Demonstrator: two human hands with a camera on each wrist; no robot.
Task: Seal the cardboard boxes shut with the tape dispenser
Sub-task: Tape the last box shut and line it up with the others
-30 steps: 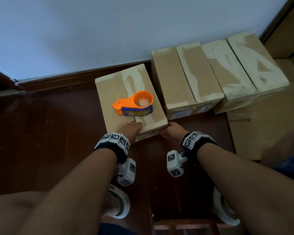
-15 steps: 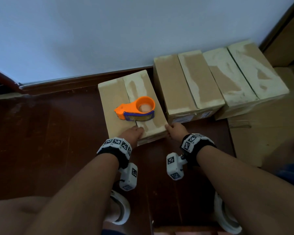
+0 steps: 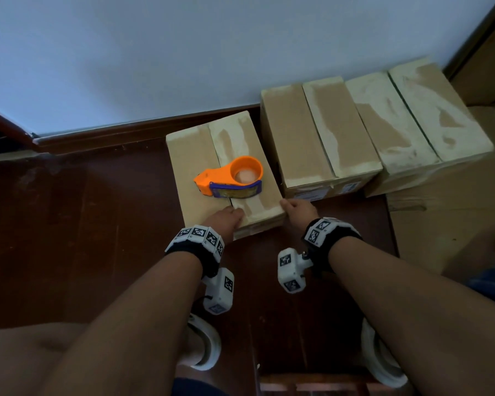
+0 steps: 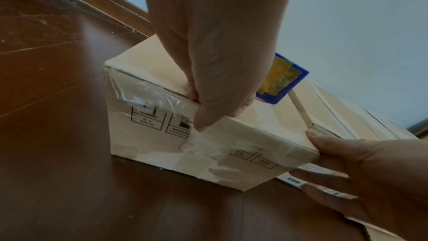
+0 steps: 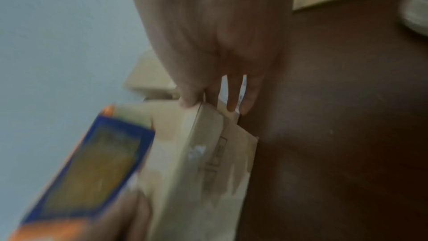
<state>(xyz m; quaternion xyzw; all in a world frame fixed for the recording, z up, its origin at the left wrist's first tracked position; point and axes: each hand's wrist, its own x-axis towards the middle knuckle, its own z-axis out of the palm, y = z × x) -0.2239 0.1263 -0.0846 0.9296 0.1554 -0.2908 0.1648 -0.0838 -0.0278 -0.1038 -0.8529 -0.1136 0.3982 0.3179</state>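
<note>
Dark wooden floor (image 3: 69,238), pale wall (image 3: 183,52), wooden skirting board (image 3: 126,132)

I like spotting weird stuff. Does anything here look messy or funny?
Yes. The tape dispenser is just parked on top of the small box both hands hold, not in a hand. The tops of the boxes by the wall show pale, patchy blotches, like scuffed or peeled paper, and the tape on the small box's near side is wrinkled.

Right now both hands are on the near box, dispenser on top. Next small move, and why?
Probably free the right hand from the near box corner and take the tape dispenser. It lies ungripped across the top seam, while the left hand already pins the near edge to steady the box.
</note>
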